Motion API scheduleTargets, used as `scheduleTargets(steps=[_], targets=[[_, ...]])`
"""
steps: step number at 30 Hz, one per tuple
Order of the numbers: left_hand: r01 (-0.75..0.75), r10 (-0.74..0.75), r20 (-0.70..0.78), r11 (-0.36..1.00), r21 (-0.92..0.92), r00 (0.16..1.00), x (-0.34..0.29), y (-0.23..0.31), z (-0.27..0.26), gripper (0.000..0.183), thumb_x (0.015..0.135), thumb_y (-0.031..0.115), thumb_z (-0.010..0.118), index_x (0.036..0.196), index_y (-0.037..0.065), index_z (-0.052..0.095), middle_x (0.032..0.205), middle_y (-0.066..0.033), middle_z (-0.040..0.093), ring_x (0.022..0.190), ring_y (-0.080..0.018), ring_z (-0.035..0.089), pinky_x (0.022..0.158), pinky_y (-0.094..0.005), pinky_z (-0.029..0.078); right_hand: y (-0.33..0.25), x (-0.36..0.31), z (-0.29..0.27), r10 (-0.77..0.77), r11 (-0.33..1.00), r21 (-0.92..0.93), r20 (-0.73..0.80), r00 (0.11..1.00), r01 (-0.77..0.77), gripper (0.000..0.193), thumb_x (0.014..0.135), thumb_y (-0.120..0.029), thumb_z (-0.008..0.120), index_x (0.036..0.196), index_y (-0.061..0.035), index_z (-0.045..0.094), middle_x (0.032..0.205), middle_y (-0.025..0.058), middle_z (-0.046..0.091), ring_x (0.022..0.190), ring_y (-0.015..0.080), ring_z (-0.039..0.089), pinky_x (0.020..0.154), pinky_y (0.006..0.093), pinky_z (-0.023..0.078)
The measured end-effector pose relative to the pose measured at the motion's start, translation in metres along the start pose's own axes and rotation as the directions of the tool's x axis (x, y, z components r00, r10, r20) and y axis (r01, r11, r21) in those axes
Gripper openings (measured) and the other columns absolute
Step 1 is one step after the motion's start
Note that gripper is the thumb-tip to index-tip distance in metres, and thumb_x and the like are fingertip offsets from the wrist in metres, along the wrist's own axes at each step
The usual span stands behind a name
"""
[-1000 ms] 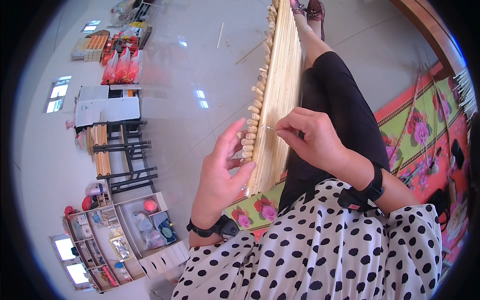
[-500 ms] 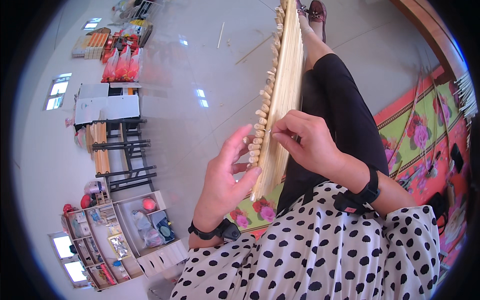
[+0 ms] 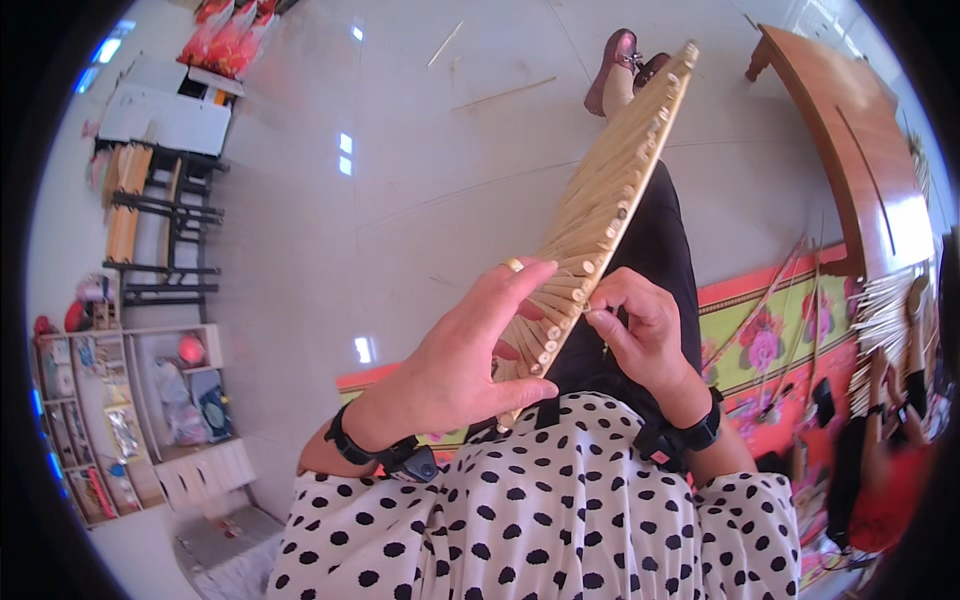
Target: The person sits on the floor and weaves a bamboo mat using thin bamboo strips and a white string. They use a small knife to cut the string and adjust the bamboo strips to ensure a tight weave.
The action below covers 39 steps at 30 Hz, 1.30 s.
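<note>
Fingers [image 3: 520,281] of the left hand [image 3: 450,365] spread wide in the head view, thumb well apart from index, and rest against a stick panel [image 3: 612,180]; whether they grip it I cannot tell. On its other side the right hand [image 3: 645,330] has thumb and index pinched together just beside the row of round stick ends, and whatever lies between the tips is too small to make out. The panel slants above the lap, its near end between the hands and its far end near the shoes [image 3: 610,78]. Over on the left, a shelf unit [image 3: 143,410] is divided into compartments: the largest holds a red ball [image 3: 191,349], clear plastic bags [image 3: 180,412] and a dark blue item [image 3: 213,410], while the narrower ones carry small goods too blurred to identify. At the upper left sit red-and-white bags [image 3: 228,42], their contents hidden. Loose sticks [image 3: 503,93] lie on the floor [image 3: 430,160].
</note>
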<state>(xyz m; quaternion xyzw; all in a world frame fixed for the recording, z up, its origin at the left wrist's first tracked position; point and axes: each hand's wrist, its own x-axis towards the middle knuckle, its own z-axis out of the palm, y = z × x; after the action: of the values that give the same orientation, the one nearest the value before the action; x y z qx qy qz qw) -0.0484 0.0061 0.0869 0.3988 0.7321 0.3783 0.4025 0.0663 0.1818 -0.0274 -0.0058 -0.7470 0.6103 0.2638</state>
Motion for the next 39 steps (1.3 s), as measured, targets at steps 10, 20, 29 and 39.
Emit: scheduleTargets(steps=[10, 20, 29, 39], targets=[[-0.215, 0.215, 0.0, 0.976, 0.008, 0.977, 0.049, -0.041, -0.006, 0.05, 0.084, -0.007, 0.058, 0.133, 0.002, 0.048, 0.118, -0.0114, 0.051, 0.092, -0.0206, 0.064, 0.069, -0.0304, 0.052, 0.001, -0.013, -0.017, 0.06, 0.998, -0.022, 0.052, 0.997, -0.059, 0.008, 0.081, -0.002, 0.07, 0.085, -0.0026, 0.063, 0.081, 0.0096, 0.064, 0.071, 0.0217, 0.062, 0.064, 0.0285, 0.049], [-0.314, 0.339, -0.086, 0.924, 0.217, 0.937, 0.069, -0.047, -0.003, 0.013, 0.082, -0.004, 0.062, 0.09, 0.0, 0.053, 0.088, -0.0097, 0.06, 0.07, -0.0272, 0.061, 0.063, -0.0355, 0.048, -0.002, -0.016, -0.016, 0.093, 0.995, -0.047, 0.038, 0.995, -0.091, 0.009, 0.081, 0.0, 0.07, 0.087, -0.0029, 0.064, 0.083, 0.0096, 0.064, 0.072, 0.0213, 0.062, 0.065, 0.0286, 0.049], [-0.114, 0.112, 0.085, 0.993, 0.024, 0.99, 0.058, -0.035, -0.011, 0.006, 0.088, 0.001, 0.055, 0.091, -0.001, 0.05, 0.083, -0.0092, 0.06, 0.071, -0.0151, 0.058, 0.067, -0.0304, 0.049, -0.011, -0.009, -0.017, 0.089, 0.991, -0.109, 0.045, 0.995, -0.083, 0.01, 0.079, 0.004, 0.069, 0.085, -0.002, 0.064, 0.081, 0.009, 0.064, 0.071, 0.0206, 0.062, 0.064, 0.0282, 0.049], [-0.122, 0.096, 0.143, 0.974, 0.189, 0.985, 0.029, 0.0, -0.03, 0.082, 0.077, 0.011, 0.075, 0.145, 0.009, 0.03, 0.131, -0.0172, 0.054, 0.118, -0.0286, 0.057, 0.09, -0.0409, 0.052, -0.025, 0.016, 0.009, 0.098, 0.989, -0.109, -0.018, 0.995, -0.099, 0.01, 0.078, 0.006, 0.07, 0.085, 0.0009, 0.065, 0.079, 0.0078, 0.062, 0.063, 0.0176, 0.062, 0.056, 0.0265, 0.049]])
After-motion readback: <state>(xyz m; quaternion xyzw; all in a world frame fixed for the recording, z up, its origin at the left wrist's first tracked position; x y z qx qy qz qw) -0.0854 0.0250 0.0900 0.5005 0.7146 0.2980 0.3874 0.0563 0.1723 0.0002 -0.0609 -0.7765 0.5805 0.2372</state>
